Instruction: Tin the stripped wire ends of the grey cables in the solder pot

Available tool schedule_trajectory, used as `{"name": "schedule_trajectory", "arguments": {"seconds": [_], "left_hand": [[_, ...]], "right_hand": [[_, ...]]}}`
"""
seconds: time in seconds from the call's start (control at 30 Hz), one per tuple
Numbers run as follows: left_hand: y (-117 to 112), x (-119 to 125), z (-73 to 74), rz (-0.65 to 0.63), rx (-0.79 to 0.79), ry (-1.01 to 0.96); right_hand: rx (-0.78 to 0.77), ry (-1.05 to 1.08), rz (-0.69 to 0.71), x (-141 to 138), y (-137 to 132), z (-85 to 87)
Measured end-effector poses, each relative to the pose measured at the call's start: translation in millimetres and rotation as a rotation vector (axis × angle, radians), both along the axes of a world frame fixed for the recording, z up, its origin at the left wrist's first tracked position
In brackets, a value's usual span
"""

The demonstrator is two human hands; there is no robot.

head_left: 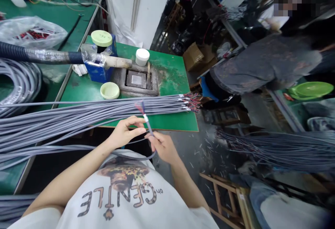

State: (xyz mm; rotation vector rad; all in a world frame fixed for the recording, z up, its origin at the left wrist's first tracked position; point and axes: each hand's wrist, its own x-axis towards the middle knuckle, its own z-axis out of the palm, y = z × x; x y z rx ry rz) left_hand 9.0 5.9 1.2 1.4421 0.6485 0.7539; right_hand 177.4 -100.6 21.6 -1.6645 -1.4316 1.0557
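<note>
My right hand [163, 147] is closed around a grey cable [149, 126] near its end, which points up and away from me. A white band sits below the cable's stripped tip, where thin red and blue wires fan out, slightly blurred. My left hand [128, 129] is just left of that end, thumb and fingers apart and slightly curled. Its fingertips are close to the white band; whether they touch is unclear. Beyond both hands lies a bundle of grey cables [146, 106] across the green table, its stripped, coloured wire ends toward the right.
A square metal pot [138, 79] with a wooden-looking stick stands behind the bundle. Around it are a white tub [142, 57], a pale green dish [110, 90], a blue box [98, 72] and a ribbed hose [70, 57]. To the right, a person in dark clothing [261, 63] bends over.
</note>
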Motion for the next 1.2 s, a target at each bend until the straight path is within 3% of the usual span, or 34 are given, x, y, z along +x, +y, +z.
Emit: {"name": "schedule_trajectory", "arguments": {"seconds": [0.1, 0.23, 0.4, 0.63, 0.9, 1.2], "left_hand": [[-5, 1, -3.2, 0.115, -0.223, -0.062], [-11, -3, -10.3, 0.156, -0.351, -0.087], [-17, -4, -11.1, 0.106, -0.432, -0.149], [-8, -6, -10.2, 0.334, -0.537, -0.353], [-8, -8, -11.3, 0.502, -0.512, -0.454], [-16, -8, -22.9, 0.625, -0.256, -0.392]], "right_hand": [[-0.056, -0.091, 0.125, -11, 2, -5.8], [-0.001, -0.134, 0.209, -13, 9, -10.5], [0.080, -0.024, 0.093, -21, 19, -11.9], [0.078, 0.058, 0.074, -26, 24, -11.0], [0.053, 0.045, 0.072, -31, 24, -14.2], [0.047, 0.057, -0.056, -36, 25, -15.1]]}}
